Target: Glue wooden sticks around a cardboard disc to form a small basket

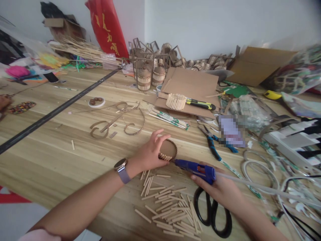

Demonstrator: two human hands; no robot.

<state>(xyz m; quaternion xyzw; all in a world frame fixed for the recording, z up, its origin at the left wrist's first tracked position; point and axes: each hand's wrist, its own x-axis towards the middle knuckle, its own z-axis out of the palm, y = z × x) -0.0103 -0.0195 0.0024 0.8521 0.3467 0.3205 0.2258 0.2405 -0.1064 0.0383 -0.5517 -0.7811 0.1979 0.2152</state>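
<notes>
My left hand (150,150) is closed on a small round cardboard base (168,147) with a dark braided rim. A short row of wooden sticks lines its near edge. In my right hand (225,185) is a blue glue gun (194,169), its nozzle at the base's near right edge. A long pale glue stick (240,180) trails from its back. Short wooden sticks (170,207) lie in a loose pile below my hands. Beside that pile, partly under my right hand, black-handled scissors (213,214) rest on the table.
Pliers (213,144) with blue handles lie to the right, near coils of white tape (260,174). A utility knife (200,103) sits on cardboard (190,82). Small wooden baskets (144,78) stand behind. Another person's hand (3,102) shows at the left edge.
</notes>
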